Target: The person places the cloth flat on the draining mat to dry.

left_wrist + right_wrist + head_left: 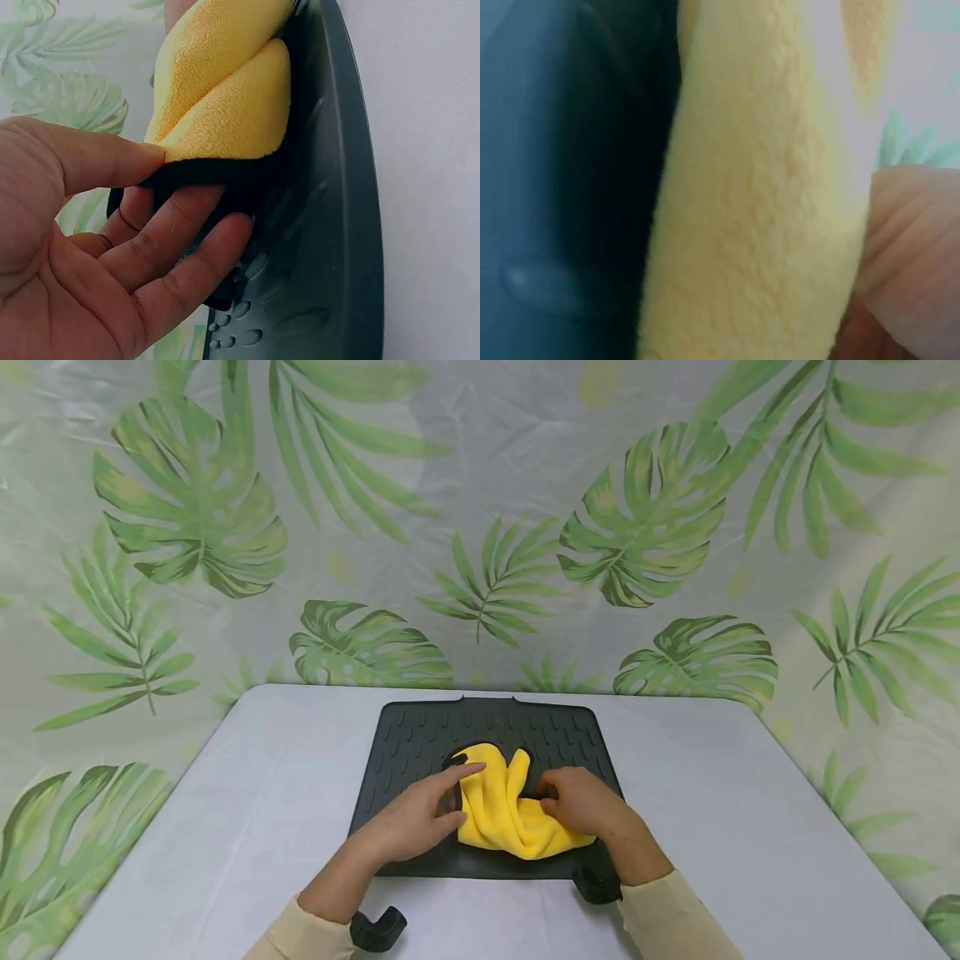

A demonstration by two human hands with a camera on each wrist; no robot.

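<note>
A plush yellow cloth (498,814) with a dark edge lies bunched in folds over a black ribbed mat (405,752). My left hand (420,814) is at its left side. In the left wrist view the left hand (112,225) pinches the cloth's dark border, thumb on the yellow face (232,105) and fingers beneath. My right hand (588,802) grips the cloth on its right side with curled fingers, its fingertips partly hidden. Close up in the right wrist view, a fold of cloth (750,195) covers most of the right hand (919,255).
The mat rests on a white-covered table (262,793), its raised rim (360,195) showing in the left wrist view. Black wrist devices (378,931) hang under both forearms. Behind the table hangs a leaf-patterned sheet (510,460).
</note>
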